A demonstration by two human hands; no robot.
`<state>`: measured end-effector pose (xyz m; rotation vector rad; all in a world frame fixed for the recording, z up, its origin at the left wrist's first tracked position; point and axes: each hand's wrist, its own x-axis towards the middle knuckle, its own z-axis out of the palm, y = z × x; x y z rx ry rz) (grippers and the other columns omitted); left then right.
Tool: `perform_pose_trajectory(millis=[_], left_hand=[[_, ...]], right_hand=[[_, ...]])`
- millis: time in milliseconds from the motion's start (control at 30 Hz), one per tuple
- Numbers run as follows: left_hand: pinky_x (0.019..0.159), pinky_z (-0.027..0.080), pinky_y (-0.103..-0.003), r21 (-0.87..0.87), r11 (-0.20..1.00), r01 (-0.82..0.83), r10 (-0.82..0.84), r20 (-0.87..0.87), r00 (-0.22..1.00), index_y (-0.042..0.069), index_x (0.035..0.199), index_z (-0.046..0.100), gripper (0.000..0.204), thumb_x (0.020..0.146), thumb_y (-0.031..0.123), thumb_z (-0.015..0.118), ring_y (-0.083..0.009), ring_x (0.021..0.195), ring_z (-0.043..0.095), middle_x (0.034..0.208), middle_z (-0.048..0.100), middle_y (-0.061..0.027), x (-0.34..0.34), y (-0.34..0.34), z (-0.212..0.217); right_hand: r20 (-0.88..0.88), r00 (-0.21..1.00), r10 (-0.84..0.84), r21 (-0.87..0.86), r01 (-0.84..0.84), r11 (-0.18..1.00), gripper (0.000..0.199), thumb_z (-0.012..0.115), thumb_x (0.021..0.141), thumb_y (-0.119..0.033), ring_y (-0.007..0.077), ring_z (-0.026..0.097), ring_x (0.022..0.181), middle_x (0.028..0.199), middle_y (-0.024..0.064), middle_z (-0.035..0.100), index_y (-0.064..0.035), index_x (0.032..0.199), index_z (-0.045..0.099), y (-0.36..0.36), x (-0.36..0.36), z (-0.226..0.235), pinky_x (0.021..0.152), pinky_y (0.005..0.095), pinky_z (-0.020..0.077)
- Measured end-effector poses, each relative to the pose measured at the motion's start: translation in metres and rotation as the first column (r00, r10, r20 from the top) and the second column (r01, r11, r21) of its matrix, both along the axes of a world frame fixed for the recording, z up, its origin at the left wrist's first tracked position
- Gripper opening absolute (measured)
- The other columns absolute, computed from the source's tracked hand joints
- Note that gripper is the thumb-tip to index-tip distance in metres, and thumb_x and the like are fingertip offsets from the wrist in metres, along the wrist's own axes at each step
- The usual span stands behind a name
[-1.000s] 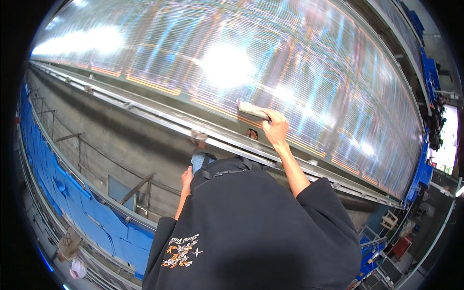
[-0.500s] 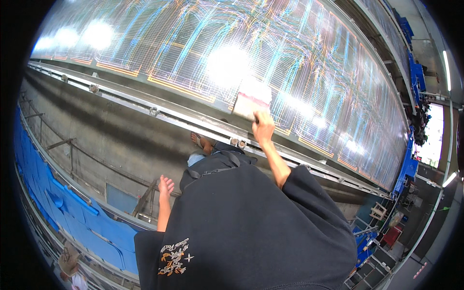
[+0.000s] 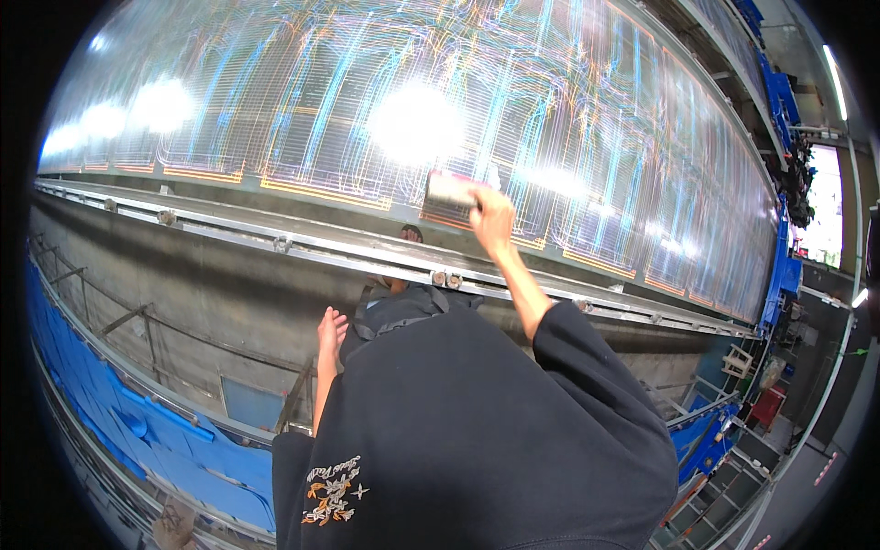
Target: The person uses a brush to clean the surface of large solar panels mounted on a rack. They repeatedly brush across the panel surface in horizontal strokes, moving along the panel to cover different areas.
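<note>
My right hand (image 3: 493,220) is closed round a wide flat brush (image 3: 449,191), held over the near edge of a long table surface. The brush is blurred by motion. It looks tan and grey with a reddish band along its far side; I cannot tell whether it touches the surface. Covering the tabletop is a glossy sheet (image 3: 302,137) printed with fine blue, orange and white lines, with bright lamp reflections on it. Beside my body my left hand (image 3: 333,332) hangs free over the aisle, its fingers stretched and nothing in them.
A metal rail (image 3: 357,254) with small round fittings runs along the table's near edge. Behind me, blue sheets (image 3: 174,440) lie over another long frame. At the right stand a red stool (image 3: 768,405) and metal framing. Another person's head (image 3: 172,527) shows at lower left.
The brush has swung left and tilted, so its light bristle side shows less. My right hand stays near the table edge. My left hand has risen slightly, and the whole view has shifted.
</note>
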<state>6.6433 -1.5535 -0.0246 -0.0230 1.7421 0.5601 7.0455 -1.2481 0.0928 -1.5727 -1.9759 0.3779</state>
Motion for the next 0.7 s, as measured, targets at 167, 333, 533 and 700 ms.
perform_pose_trajectory(millis=[167,333,533,700], left_hand=[[0.102,0.054,-0.042,-0.076,0.995,0.061,-0.071,-0.142,0.987,0.002,0.136,0.071,0.073,0.103,0.066,0.055,-0.0298,0.118,0.071,0.130,0.076,-0.0173,-0.017,-0.033,-0.049],[0.101,0.054,-0.042,-0.202,0.931,0.304,-0.345,-0.216,0.913,-0.001,0.129,0.075,0.073,0.102,0.065,0.056,-0.0306,0.117,0.072,0.126,0.077,-0.0193,-0.023,-0.056,-0.066],[0.102,0.053,-0.043,-0.270,0.863,0.427,-0.490,-0.242,0.837,-0.003,0.124,0.076,0.074,0.102,0.064,0.057,-0.0315,0.116,0.072,0.124,0.077,-0.0213,-0.028,-0.037,-0.044],[0.102,0.053,-0.044,-0.321,0.817,0.480,-0.566,-0.286,0.773,-0.005,0.120,0.077,0.074,0.101,0.064,0.057,-0.0323,0.116,0.073,0.122,0.078,-0.0230,-0.066,-0.019,-0.046]], right_hand=[[-0.014,1.000,-0.016,-0.134,0.014,0.991,0.032,0.067,0.077,-0.006,0.0362,0.076,0.091,0.098,0.0173,0.079,-0.0065,0.106,0.081,-0.024,0.028,0.019,0.085,0.0456,0.0589],[0.074,0.967,-0.246,-0.091,0.252,0.963,0.037,0.067,0.079,-0.011,0.0377,0.075,0.089,0.096,0.0189,0.078,-0.0112,0.113,0.082,0.050,0.069,0.016,0.080,0.0463,0.0587],[0.033,0.986,-0.164,-0.030,0.165,0.986,0.035,0.067,0.074,-0.004,0.0381,0.073,0.096,0.102,0.0153,0.077,-0.0074,0.107,0.078,-0.013,0.062,0.003,0.086,0.0469,0.0570],[0.000,0.984,-0.176,-0.152,0.174,0.973,0.035,0.068,0.076,-0.005,0.0335,0.074,0.091,0.099,0.0135,0.079,-0.0096,0.108,0.081,-0.055,0.012,0.025,0.084,0.0435,0.0570]])
